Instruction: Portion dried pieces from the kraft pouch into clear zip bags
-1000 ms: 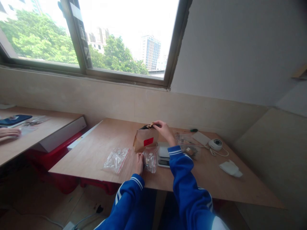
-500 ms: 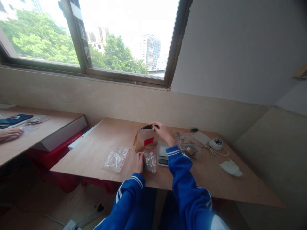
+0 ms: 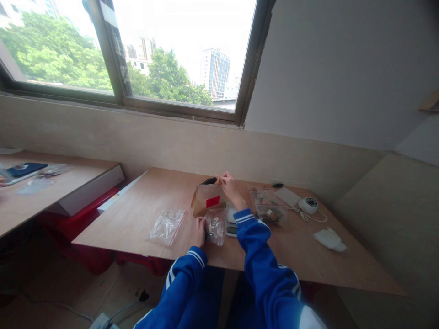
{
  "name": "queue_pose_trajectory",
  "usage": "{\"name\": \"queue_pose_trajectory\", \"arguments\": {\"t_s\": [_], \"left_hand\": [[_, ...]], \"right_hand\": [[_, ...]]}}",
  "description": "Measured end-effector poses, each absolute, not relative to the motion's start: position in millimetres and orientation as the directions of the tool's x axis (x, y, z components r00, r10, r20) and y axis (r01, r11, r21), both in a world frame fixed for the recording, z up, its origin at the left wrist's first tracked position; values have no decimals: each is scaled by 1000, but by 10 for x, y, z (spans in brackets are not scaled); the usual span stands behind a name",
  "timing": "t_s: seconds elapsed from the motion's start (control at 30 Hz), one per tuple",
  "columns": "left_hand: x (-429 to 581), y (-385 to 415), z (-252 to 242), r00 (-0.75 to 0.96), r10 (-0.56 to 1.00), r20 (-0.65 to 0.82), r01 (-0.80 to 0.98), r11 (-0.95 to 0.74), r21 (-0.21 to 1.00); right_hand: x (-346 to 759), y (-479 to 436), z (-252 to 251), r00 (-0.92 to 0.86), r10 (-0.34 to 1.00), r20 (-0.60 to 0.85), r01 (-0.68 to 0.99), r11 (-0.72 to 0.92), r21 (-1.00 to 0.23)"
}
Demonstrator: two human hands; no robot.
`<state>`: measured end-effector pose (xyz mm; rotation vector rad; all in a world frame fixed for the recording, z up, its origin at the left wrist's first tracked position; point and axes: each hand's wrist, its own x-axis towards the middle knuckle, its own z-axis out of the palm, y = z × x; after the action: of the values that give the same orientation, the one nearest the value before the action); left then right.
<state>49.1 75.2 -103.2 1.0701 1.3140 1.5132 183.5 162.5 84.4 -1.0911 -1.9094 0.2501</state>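
Note:
A brown paper bag [image 3: 201,203] with a red label [image 3: 213,201] stands upright on the table, its dark mouth open. My right hand [image 3: 229,185] is closed in a pinch at the right side of the bag's top edge. My left hand [image 3: 199,232] is closed, its fingers curled by the bag's lower front; a dark thing shows beside them, too hidden to name. Just right of it lies a clear zip bag [image 3: 215,230] with small items inside. Partly behind that and my right arm sits a small white scale [image 3: 231,228].
Another clear zip bag [image 3: 167,226] lies to the left. Further right are filled plastic bags [image 3: 270,210], a white dome camera [image 3: 308,205] with its cable, and crumpled white material [image 3: 329,240]. A second table [image 3: 85,171] stands at left, a red stool [image 3: 87,237] between.
My right hand has shifted slightly left and up along the paper bag's edge. My left hand stays about where it was. At the left table, another person's hand has drawn back leftward.

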Motion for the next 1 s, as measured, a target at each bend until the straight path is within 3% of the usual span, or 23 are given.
{"name": "queue_pose_trajectory", "arguments": {"t_s": [0.47, 0.6, 0.77, 0.9, 1.0], "left_hand": [[520, 785, -1094, -290, 955, 66, -89, -96, 991], [529, 785, -1090, -277, 959, 64, -99, -94, 991], [544, 756, -1025, -261, 963, 63, -104, -92, 990], [543, 719, -970, -281, 958, 63, -93, -93, 991], [532, 708, -940, -296, 953, 70, -67, -94, 993]], "right_hand": [[1826, 1210, 852, 73, 739, 670, 460, 571, -680], [1804, 1019, 650, 56, 789, 612, 396, 545, -739], [1774, 897, 301, -87, 861, 501, 367, 495, -787], [1874, 800, 2, 244, 824, 512, 445, 374, -814], [1972, 707, -230, 407, 841, 357, 390, 193, -900]]}}
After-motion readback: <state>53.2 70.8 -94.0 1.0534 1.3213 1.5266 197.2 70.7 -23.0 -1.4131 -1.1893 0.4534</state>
